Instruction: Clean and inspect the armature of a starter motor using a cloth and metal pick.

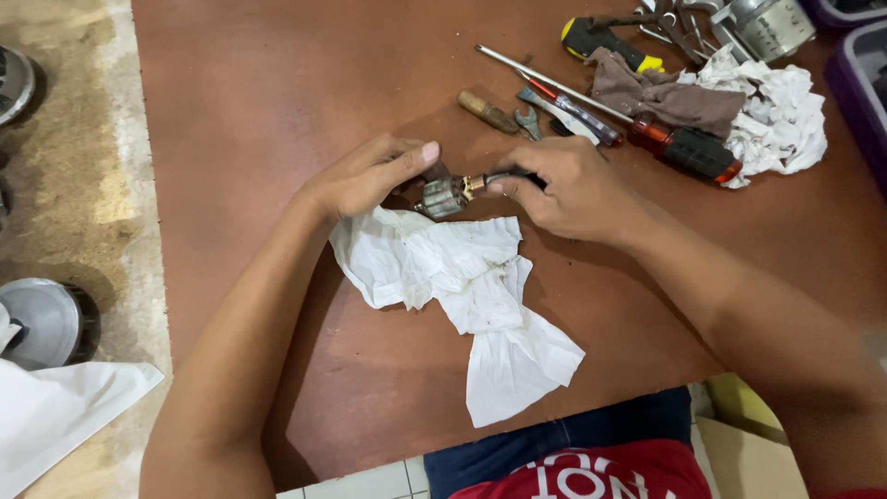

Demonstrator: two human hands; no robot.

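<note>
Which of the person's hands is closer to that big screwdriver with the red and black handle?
Right. The right hand lies just below-left of the screwdriver, close to its handle. The left hand sits farther left, beyond the small metal part both hands hold.

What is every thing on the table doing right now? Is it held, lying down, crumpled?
Small metal motor part: held between both hands, above the tissue.
Left hand: gripping the part's left end.
Right hand: pinching the part's shaft end.
White tissue: crumpled, lying on the brown table.
Red-handled screwdriver: lying flat, untouched.
Brown rag: bunched over the screwdriver.
Small wrench: lying flat.
</note>
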